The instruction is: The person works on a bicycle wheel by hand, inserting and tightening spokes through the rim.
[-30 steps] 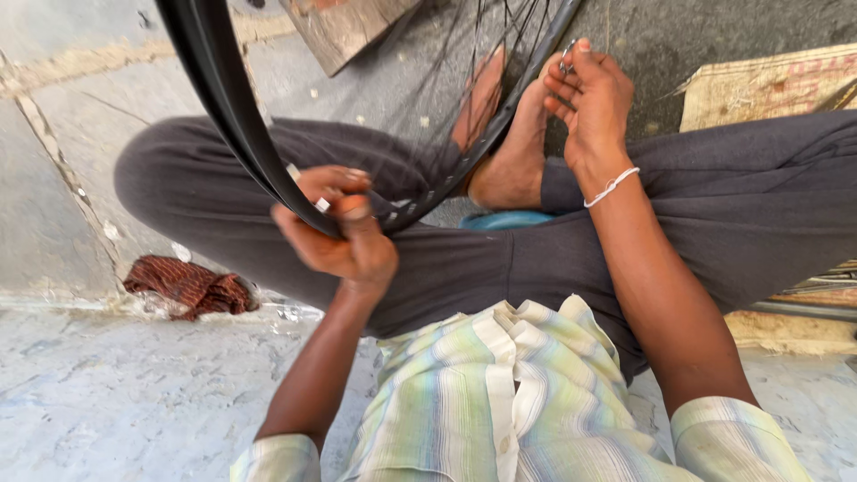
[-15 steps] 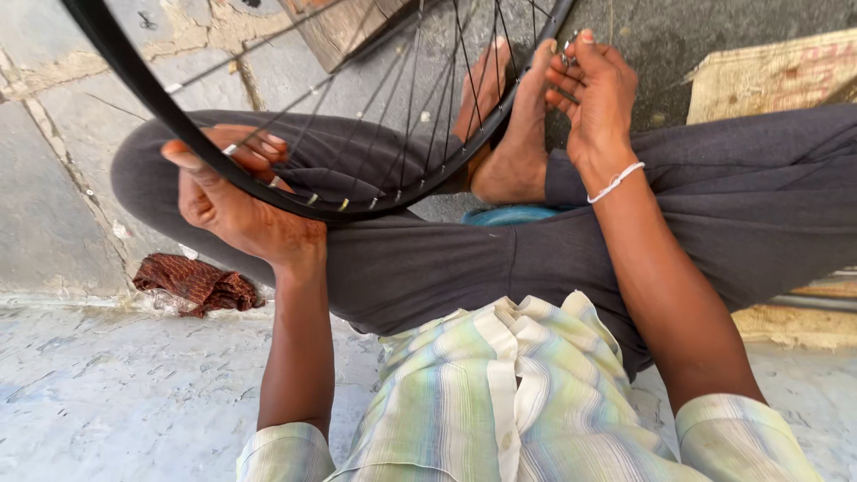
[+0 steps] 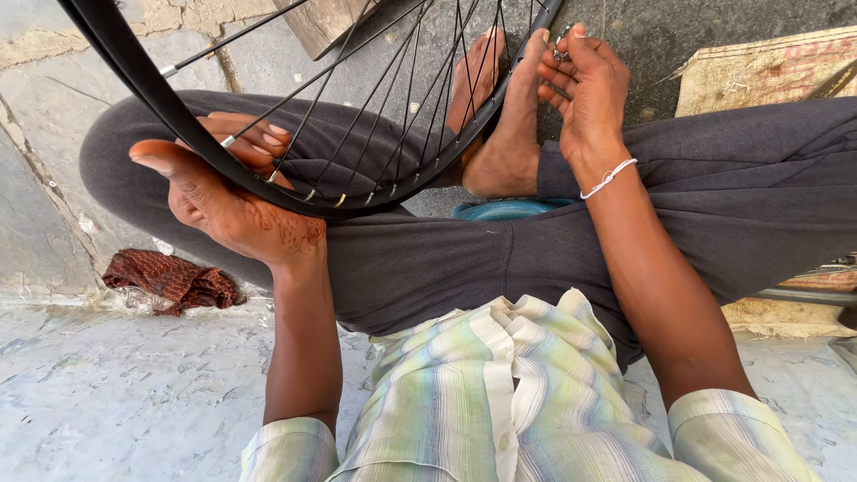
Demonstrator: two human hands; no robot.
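Left hand (image 3: 228, 192) cups the black bicycle wheel rim (image 3: 178, 125) from below, palm up, fingers curled over its inner edge among the spokes (image 3: 375, 116). Right hand (image 3: 585, 85) pinches a small metal tool (image 3: 562, 45) at the rim's far edge, beside the bare feet (image 3: 500, 134). Wheel rests tilted over the crossed legs in grey trousers (image 3: 714, 196). Off the left knee lies a rust-red rag (image 3: 170, 278) on open concrete floor (image 3: 116, 393); a woven mat (image 3: 759, 71) sits far right.

Glossy black wheel rim (image 3: 223, 161), probably metal; rough stone floor (image 3: 107, 402).
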